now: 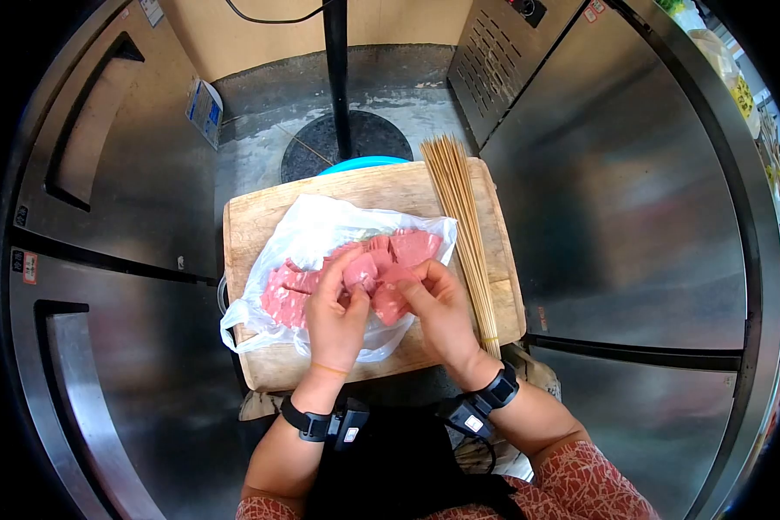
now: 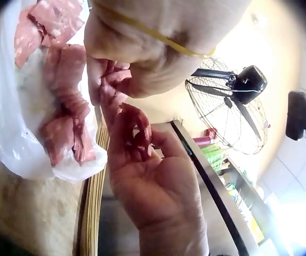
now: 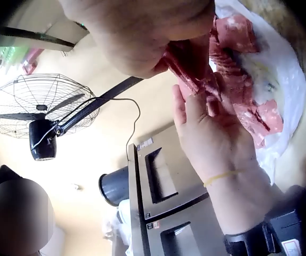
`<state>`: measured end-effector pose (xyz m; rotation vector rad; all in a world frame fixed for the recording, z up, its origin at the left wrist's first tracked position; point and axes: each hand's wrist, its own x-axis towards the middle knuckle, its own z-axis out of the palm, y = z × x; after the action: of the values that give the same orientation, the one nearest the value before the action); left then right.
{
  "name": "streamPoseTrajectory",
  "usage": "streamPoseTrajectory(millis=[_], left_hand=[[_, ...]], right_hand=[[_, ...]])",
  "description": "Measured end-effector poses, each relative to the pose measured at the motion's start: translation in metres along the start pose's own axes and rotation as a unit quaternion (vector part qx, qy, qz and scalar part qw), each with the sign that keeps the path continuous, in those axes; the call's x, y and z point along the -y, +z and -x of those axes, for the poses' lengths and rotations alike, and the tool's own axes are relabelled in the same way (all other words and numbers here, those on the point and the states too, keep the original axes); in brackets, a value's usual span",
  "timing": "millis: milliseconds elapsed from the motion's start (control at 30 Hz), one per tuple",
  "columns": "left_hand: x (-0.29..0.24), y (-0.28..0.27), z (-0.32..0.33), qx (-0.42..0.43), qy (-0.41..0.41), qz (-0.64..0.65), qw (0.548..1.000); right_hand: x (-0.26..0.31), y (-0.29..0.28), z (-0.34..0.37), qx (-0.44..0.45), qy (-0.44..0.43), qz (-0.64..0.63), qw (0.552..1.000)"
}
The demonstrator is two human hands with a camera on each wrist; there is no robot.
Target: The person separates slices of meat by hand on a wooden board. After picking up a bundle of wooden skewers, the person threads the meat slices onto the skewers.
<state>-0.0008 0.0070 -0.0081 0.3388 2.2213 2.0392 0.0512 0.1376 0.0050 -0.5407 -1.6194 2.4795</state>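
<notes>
Meat (image 1: pixel 392 302) pinched over the bag (image 1: pixel 308 218)

Both hands are at work on the meat, close together above the spread white bag. The left hand (image 1: pixel 331 322) has its fingers and thumb curled round a folded piece. The right hand (image 1: pixel 447 314) pinches meat just beside it, thumb on top. Whether they share one slice or hold separate ones, I cannot tell; the fingers overlap in both wrist views.

The rest of the meat lies in the bag in flat pieces and overlapping rows, below and beyond the fingers. The bag rests on the wooden board (image 1: pixel 256 227); a bundle of skewers (image 1: pixel 459 230) lies along the board's right side, apart from the meat. No skewer shows plainly in either hand.

The step in hand looks like parting or folding slices. The next move seems to call for a steady left grip while the right thumb works the thin meat gently, since soft slices could tear or cling together.
</notes>
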Motion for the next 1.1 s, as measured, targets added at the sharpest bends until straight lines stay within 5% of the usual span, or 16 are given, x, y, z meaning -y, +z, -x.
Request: streamPoseTrajectory(millis=[367,800,900,1000,1033,1100], left_hand=[[-0.01,-0.005,-0.004,-0.013,-0.031,0.077,0.996],[-0.022,-0.005,-0.01,0.004,-0.049,0.148,0.988],[-0.028,0.0,-0.009,0.024,-0.03,0.178,0.983],[-0.026,0.001,-0.008,0.022,-0.015,0.186,0.982],[-0.023,-0.001,-0.008,0.019,-0.009,0.159,0.987],[-0.02,-0.002,-0.007,0.015,-0.006,0.113,0.993]], right_hand=[[0.012,-0.003,-0.003,-0.034,0.037,-0.098,0.994],[0.048,-0.024,-0.008,0.06,0.001,-0.213,0.975],[0.052,-0.026,-0.008,0.051,0.01,-0.166,0.985],[0.039,-0.036,-0.012,0.08,0.033,0.073,0.994],[0.033,-0.03,-0.009,0.083,0.005,0.128,0.988],[0.032,-0.018,-0.006,0.024,-0.202,0.362,0.91]])
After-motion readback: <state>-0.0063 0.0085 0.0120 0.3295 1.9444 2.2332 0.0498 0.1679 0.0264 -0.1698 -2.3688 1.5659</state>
